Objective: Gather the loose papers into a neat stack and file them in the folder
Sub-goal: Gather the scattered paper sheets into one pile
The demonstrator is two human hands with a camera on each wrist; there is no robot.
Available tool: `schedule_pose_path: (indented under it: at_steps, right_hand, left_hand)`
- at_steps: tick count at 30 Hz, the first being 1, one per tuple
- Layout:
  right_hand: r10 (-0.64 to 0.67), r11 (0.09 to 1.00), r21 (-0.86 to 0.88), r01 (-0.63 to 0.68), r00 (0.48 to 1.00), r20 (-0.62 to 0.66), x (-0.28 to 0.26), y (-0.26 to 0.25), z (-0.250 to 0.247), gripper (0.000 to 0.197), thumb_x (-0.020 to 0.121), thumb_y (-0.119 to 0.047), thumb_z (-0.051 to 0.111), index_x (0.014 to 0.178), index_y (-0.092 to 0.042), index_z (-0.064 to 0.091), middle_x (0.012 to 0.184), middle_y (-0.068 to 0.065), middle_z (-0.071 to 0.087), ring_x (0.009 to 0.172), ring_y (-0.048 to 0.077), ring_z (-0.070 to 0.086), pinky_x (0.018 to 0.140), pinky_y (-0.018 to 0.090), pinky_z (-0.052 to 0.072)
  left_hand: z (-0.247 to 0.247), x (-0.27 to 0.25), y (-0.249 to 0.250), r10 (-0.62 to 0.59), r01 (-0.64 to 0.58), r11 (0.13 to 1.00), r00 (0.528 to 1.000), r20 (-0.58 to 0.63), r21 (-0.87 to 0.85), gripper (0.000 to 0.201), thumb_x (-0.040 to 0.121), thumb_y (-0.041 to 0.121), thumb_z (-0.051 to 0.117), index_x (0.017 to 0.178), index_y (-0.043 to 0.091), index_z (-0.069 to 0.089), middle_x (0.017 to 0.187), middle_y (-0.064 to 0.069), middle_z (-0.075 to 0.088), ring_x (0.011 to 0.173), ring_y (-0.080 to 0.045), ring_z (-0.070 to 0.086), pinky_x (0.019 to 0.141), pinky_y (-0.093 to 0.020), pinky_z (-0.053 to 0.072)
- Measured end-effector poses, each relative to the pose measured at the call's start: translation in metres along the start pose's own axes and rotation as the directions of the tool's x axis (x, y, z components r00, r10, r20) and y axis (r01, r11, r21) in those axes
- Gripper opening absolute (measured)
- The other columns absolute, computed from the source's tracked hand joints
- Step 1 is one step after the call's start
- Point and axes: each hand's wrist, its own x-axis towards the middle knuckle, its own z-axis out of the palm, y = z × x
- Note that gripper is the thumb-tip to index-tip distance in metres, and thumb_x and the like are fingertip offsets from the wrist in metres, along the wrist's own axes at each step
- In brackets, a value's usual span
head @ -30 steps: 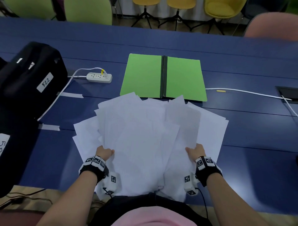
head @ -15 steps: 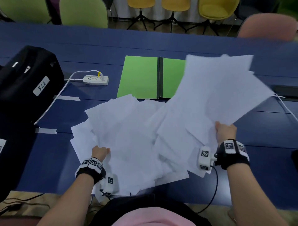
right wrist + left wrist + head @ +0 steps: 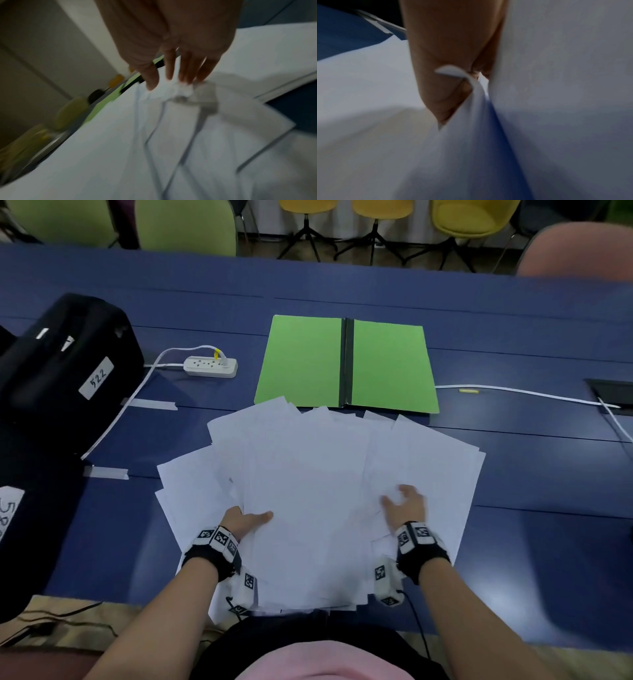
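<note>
The loose papers (image 3: 318,491) are fanned across the near edge of the blue table (image 3: 548,474), their far corners touching the open green folder (image 3: 301,361) behind them. The left edge of the fan is pinched by the left hand (image 3: 245,522), thumb on top; the right hand (image 3: 406,505) is spread flat over the right side, fingers (image 3: 171,65) extended, nothing grasped. The step is judged best done by sweeping both sides inward together, then squaring the edges against the table. A white power strip (image 3: 210,367) lies toward the far left.
</note>
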Motion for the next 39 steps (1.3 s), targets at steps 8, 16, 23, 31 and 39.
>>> schedule_pose_path:
  at_steps: [8, 16, 23, 31, 39]
  right_hand:
    - [0.403, 0.915, 0.056, -0.400, 0.896, -0.184, 0.033, 0.050, -0.063, 0.085, 0.068, -0.026, 0.077, 0.136, -0.008, 0.030, 0.135, 0.020, 0.040, 0.112, 0.042, 0.053, 0.093, 0.050, 0.047]
    - [0.295, 0.951, -0.078, -0.299, 0.954, -0.062, 0.030, 0.024, -0.041, 0.040, 0.073, -0.020, 0.072, 0.105, 0.001, 0.062, 0.119, 0.020, 0.058, 0.107, 0.034, 0.057, 0.069, 0.030, 0.046]
    - [0.259, 0.944, -0.182, -0.273, 0.961, -0.100, 0.019, 0.012, -0.015, 0.064, 0.072, -0.007, 0.069, 0.124, 0.003, 0.034, 0.129, 0.022, 0.035, 0.112, 0.037, 0.050, 0.089, 0.042, 0.050]
    - [0.181, 0.977, -0.125, -0.172, 0.982, 0.059, 0.015, 0.010, -0.027, 0.020, 0.079, -0.006, 0.064, 0.096, 0.001, 0.060, 0.099, 0.018, 0.063, 0.081, 0.028, 0.056, 0.067, 0.028, 0.043]
    - [0.180, 0.899, 0.385, -0.208, 0.978, 0.109, 0.001, -0.005, -0.009, 0.068, 0.085, -0.037, 0.065, 0.140, -0.006, 0.040, 0.132, 0.008, 0.052, 0.122, 0.029, 0.052, 0.102, 0.041, 0.043]
  left_hand:
    - [0.009, -0.006, -0.004, 0.038, -0.026, 0.984, 0.997, -0.065, 0.175, 0.061, 0.086, 0.016, 0.069, 0.134, -0.008, 0.039, 0.137, -0.019, 0.048, 0.126, -0.035, 0.048, 0.103, -0.039, 0.041]
    - [0.016, -0.007, 0.001, 0.020, -0.005, 0.989, 0.995, -0.097, 0.149, 0.028, 0.087, -0.005, 0.054, 0.114, -0.007, 0.046, 0.112, -0.023, 0.058, 0.095, -0.028, 0.052, 0.080, -0.031, 0.042]
    - [0.016, -0.010, 0.000, 0.006, 0.015, 0.979, 0.995, -0.101, 0.204, 0.037, 0.091, -0.001, 0.051, 0.125, -0.011, 0.043, 0.100, -0.013, 0.043, 0.097, -0.024, 0.044, 0.084, -0.030, 0.041]
    - [0.018, -0.006, -0.004, -0.001, 0.013, 0.991, 0.996, -0.089, 0.136, 0.040, 0.089, -0.002, 0.053, 0.127, -0.011, 0.043, 0.131, -0.025, 0.052, 0.118, -0.038, 0.053, 0.096, -0.037, 0.045]
    - [0.021, -0.008, -0.004, 0.042, -0.030, 0.991, 0.995, -0.094, 0.132, 0.038, 0.090, -0.003, 0.052, 0.126, -0.014, 0.046, 0.130, -0.026, 0.054, 0.111, -0.035, 0.055, 0.090, -0.032, 0.044]
